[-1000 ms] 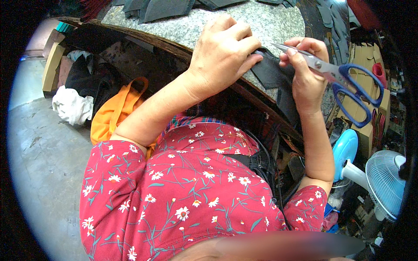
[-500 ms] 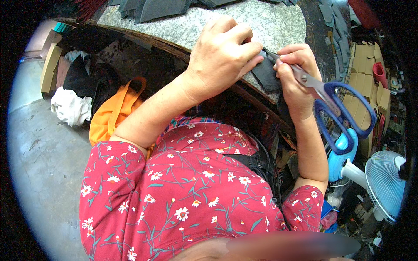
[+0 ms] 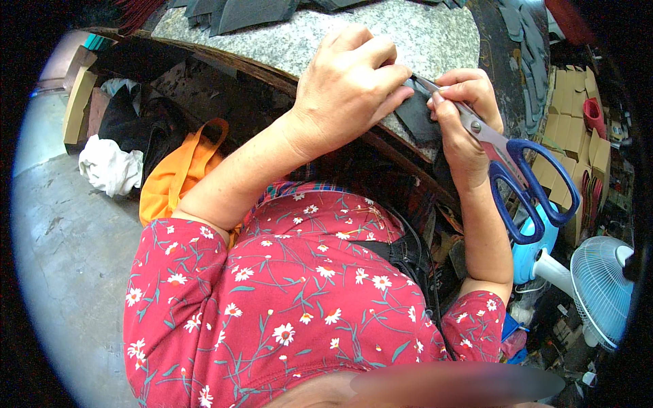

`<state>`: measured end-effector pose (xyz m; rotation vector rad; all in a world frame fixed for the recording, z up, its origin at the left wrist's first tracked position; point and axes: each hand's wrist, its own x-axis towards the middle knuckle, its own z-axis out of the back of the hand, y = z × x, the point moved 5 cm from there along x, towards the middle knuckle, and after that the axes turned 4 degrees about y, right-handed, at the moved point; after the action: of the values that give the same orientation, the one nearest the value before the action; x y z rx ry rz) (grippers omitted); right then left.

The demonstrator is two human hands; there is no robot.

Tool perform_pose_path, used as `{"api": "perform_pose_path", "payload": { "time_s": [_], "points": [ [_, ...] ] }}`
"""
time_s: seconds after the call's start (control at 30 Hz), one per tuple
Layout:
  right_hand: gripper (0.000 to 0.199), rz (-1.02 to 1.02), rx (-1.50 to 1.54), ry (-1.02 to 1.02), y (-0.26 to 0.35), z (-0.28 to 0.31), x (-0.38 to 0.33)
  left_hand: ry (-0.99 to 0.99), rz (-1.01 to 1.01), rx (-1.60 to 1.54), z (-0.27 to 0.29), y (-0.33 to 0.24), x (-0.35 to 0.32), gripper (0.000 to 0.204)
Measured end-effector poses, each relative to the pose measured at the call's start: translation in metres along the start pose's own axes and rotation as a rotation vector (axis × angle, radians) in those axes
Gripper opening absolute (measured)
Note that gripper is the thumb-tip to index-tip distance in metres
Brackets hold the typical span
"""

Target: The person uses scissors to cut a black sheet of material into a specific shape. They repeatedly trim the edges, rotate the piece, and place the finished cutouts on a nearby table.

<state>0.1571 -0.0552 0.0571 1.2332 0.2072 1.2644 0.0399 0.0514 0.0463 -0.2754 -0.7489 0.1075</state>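
Holding a dark flat piece [image 3: 416, 117] at the near edge of the grey speckled stone tabletop [image 3: 320, 41], both hands work close together. Left hand [image 3: 347, 88]: fingers curled down over the upper edge of the piece, closed on it, pinning it against the tabletop rim. Right hand [image 3: 462, 115]: fingers wrapped together around the blades and pivot of a pair of blue-handled scissors [image 3: 507, 160], not through the loops; the loops hang free below the wrist, blade tips pointing toward the left hand's fingertips. Blades appear closed, tips touching or just beside the dark piece; exact contact is hidden by the fingers.

Judgement on step: fine trimming or scoring at the edge of the piece, with the scissors choked up near the tip for control rather than used for a full cut. A next move would call for a firm left-hand pin, the tip guided along the edge, and fingertips kept out of the blade line.

Surroundings: more dark cut pieces [image 3: 238, 10] lie at the far side of the tabletop. Below it, an orange bag [image 3: 173, 180] and a white cloth [image 3: 109, 166]; at right, a white fan [image 3: 602, 289] and stacked cardboard boxes [image 3: 568, 136].
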Motion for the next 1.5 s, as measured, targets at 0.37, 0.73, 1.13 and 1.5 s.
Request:
{"api": "perform_pose_path", "payload": {
  "time_s": [0.37,0.73,1.13,1.5],
  "points": [
    [0.014,0.176,-0.199,0.105,0.015,-0.006,0.007,-0.007,0.019,0.049,0.01,0.001,-0.002,0.019],
    [0.016,0.055,-0.044,0.026,0.006,-0.004,0.001,-0.047,-0.025,0.045,0.006,0.001,-0.003,0.016],
    [0.015,0.203,-0.197,0.107,0.016,-0.009,0.01,-0.061,0.071,0.083,0.018,0.001,-0.003,0.018],
    [0.015,0.045,-0.035,0.042,0.004,-0.005,0.002,0.029,0.03,0.054,0.025,-0.007,0.005,0.015]
  ]
}}
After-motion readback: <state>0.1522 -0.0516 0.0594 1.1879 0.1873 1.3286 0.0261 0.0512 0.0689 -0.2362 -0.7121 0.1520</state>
